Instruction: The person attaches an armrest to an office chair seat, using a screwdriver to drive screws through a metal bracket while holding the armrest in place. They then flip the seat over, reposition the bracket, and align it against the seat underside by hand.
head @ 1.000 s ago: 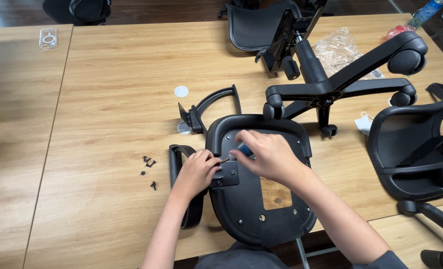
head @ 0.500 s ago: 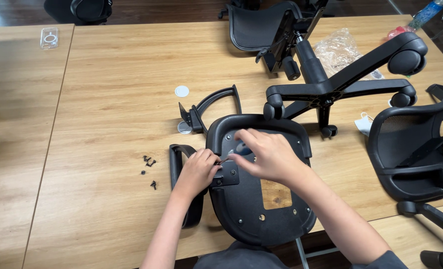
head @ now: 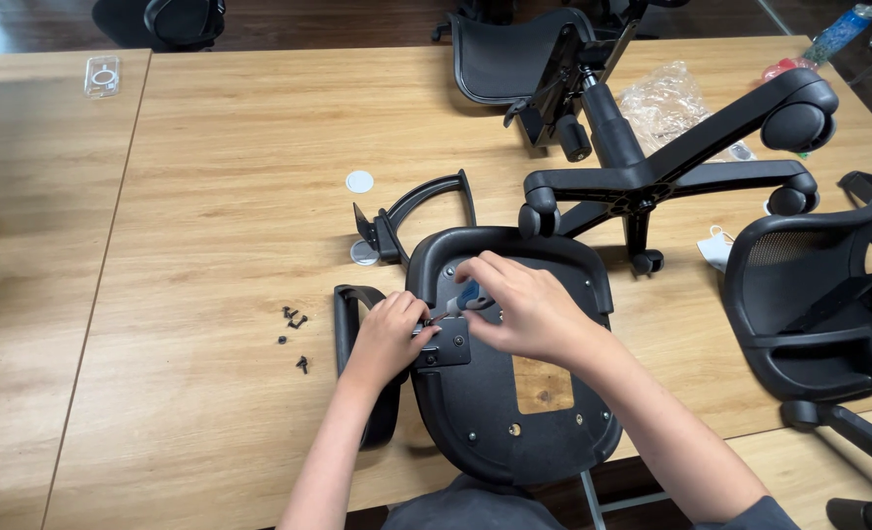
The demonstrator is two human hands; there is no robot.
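Observation:
An upturned black chair seat (head: 514,412) lies on the wooden table (head: 220,196) near its front edge. My left hand (head: 392,334) presses on a black armrest bracket (head: 446,351) at the seat's left side; the armrest (head: 352,319) lies under my wrist. My right hand (head: 519,309) grips a screwdriver with a blue handle (head: 467,296), its tip pointing at the bracket. Several small black screws (head: 293,329) lie loose on the table left of my hands.
A second armrest (head: 416,211) lies behind the seat, with two white discs (head: 359,182) nearby. A wheeled chair base (head: 671,167) lies to the right. A mesh chair back (head: 819,294) is at the far right, another seat (head: 504,59) behind, and a plastic bag (head: 666,103).
My right hand has turned slightly on the screwdriver, showing more of the blue handle. My left hand stays on the bracket.

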